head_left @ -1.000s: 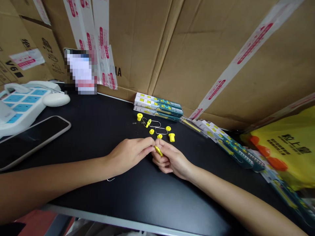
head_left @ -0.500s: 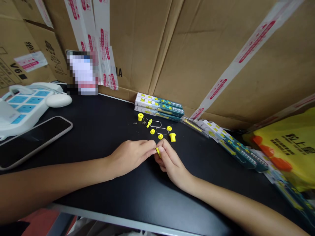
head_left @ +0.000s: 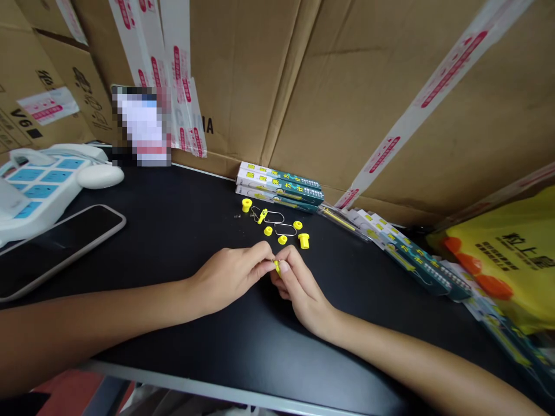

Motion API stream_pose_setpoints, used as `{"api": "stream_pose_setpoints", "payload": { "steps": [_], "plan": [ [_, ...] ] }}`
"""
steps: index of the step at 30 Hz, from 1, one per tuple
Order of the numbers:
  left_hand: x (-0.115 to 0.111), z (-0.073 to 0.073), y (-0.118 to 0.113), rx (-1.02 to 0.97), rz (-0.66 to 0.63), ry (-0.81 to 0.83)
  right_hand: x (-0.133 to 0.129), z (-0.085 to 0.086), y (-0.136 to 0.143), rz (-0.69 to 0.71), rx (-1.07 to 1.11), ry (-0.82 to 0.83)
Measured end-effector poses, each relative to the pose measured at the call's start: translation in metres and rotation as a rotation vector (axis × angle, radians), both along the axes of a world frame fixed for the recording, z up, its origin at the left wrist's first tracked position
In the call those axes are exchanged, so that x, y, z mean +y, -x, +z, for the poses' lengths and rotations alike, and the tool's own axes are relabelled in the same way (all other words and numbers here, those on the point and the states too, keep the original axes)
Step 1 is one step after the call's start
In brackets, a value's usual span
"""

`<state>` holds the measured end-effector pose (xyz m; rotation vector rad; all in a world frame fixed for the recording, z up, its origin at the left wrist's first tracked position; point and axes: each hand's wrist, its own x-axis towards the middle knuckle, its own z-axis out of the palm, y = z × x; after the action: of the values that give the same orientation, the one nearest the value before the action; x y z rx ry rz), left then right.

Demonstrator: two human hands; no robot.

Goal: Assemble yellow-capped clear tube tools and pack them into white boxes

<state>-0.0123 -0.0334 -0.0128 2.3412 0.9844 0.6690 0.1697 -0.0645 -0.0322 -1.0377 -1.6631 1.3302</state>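
Over a black table (head_left: 260, 352), the right hand (head_left: 306, 292) pinches a small yellow piece (head_left: 277, 267); the left hand (head_left: 229, 277) meets it from the left, grip unclear. A loosened pinch could drop it near the far yellow parts (head_left: 304, 241).

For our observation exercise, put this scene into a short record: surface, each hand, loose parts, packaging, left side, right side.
surface: black tabletop
right hand: thumb and fingers around a small yellow part
left hand: fingertips at that part's end, grip mostly hidden
loose parts: beyond the hands, yellow collars, wire hooks, tiny springs
packaging: stacked printed cartons before cardboard
left side: white power strip, smartphone
right side: yellow plastic bag
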Motion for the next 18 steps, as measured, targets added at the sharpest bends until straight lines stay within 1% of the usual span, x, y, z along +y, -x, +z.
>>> {"api": "stream_pose_setpoints", "payload": {
  "steps": [2,4,7,11,13,16,18],
  "plan": [
    [-0.002,0.002,0.000,-0.054,0.016,0.086,0.001,-0.002,-0.002,-0.030,-0.105,-0.144],
    [-0.003,0.003,0.000,-0.098,0.012,0.135,0.006,-0.003,-0.006,-0.040,-0.210,-0.317],
    [-0.003,0.003,0.000,-0.130,-0.003,0.210,0.018,-0.002,-0.011,-0.008,-0.365,-0.599],
    [-0.002,0.002,-0.001,-0.177,-0.039,0.394,0.032,-0.002,-0.017,0.044,-0.534,-0.932],
    [-0.002,0.001,-0.001,-0.210,-0.034,0.479,0.035,-0.002,-0.018,0.037,-0.578,-1.024],
    [-0.001,-0.001,-0.002,-0.239,0.006,0.599,0.038,-0.003,-0.019,0.034,-0.611,-1.079],
    [0.000,-0.003,-0.003,-0.265,0.019,0.714,0.038,-0.002,-0.020,0.049,-0.632,-1.113]
  ]
}}
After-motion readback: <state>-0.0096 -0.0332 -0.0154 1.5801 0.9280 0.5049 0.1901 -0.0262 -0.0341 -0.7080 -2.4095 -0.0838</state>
